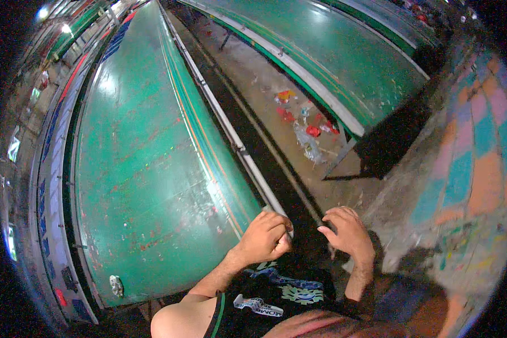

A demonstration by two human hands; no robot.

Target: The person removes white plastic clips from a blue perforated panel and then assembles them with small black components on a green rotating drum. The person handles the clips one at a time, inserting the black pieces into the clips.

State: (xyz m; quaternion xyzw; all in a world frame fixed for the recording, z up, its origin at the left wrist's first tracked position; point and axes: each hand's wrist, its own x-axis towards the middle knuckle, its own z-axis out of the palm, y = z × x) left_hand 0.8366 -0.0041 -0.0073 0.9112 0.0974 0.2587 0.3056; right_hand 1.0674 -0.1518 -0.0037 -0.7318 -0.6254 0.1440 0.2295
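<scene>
My left hand (266, 238) is closed in a fist at the near right corner of a long green printing table (141, 186), beside the pale metal rail (231, 135) along its edge. Whatever the fist may hold is hidden from view. To its right, over the dark gap beside the rail, my right hand (350, 235) is raised with its fingers curved and the thumb apart from them. Nothing shows between that thumb and the fingers. Both hands are in front of my body, apart from each other.
A second green table (343, 62) runs along the far right, its corner jutting toward the aisle. Crumpled plastic and red scraps (310, 130) litter the floor beneath it. A small pale lump (116, 285) lies on the left table's near end. Coloured patches (462, 158) cover the floor at right.
</scene>
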